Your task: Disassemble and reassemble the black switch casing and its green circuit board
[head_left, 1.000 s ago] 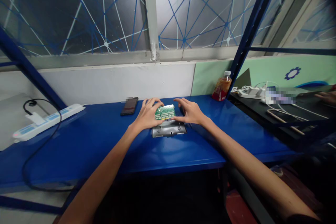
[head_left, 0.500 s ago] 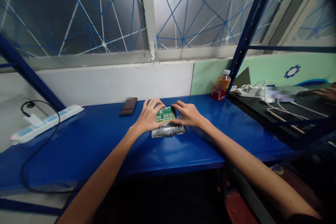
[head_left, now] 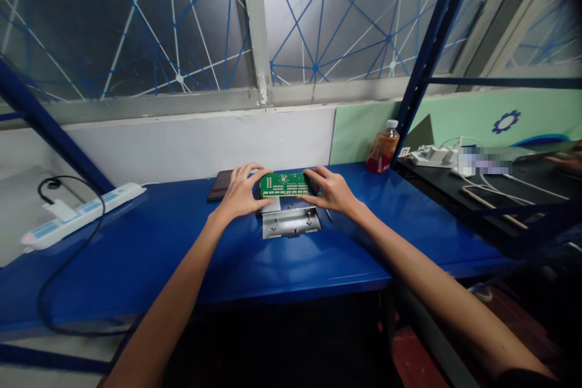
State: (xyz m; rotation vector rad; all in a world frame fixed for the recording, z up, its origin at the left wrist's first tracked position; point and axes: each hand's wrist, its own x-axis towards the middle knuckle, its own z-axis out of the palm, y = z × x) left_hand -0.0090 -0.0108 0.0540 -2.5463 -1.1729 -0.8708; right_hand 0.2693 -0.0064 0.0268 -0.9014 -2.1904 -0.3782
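Note:
A green circuit board (head_left: 284, 184) is held level between my two hands, above the blue tabletop. My left hand (head_left: 243, 191) grips its left end, thumb at the near side and fingers at the far side. Around the right end my right hand (head_left: 331, 191) is closed in the same way. Just nearer to me lies a grey casing shell (head_left: 291, 224), its hollow side up, apart from the board. Part of a pale flat piece shows under the board, beside my left thumb; I cannot make out what it is.
Behind my left hand lies a dark phone (head_left: 219, 185), partly covered. A white power strip (head_left: 86, 215) with a black cable is at the left. A drink bottle (head_left: 384, 147) stands at the back right, by the blue frame post. Chargers and cables lie on the black neighbouring table (head_left: 504, 194), near another person's hand.
Both hands have lifted the board away from the grey shell, farther back, and the left hand has moved left. More of the board and of the shell now shows.

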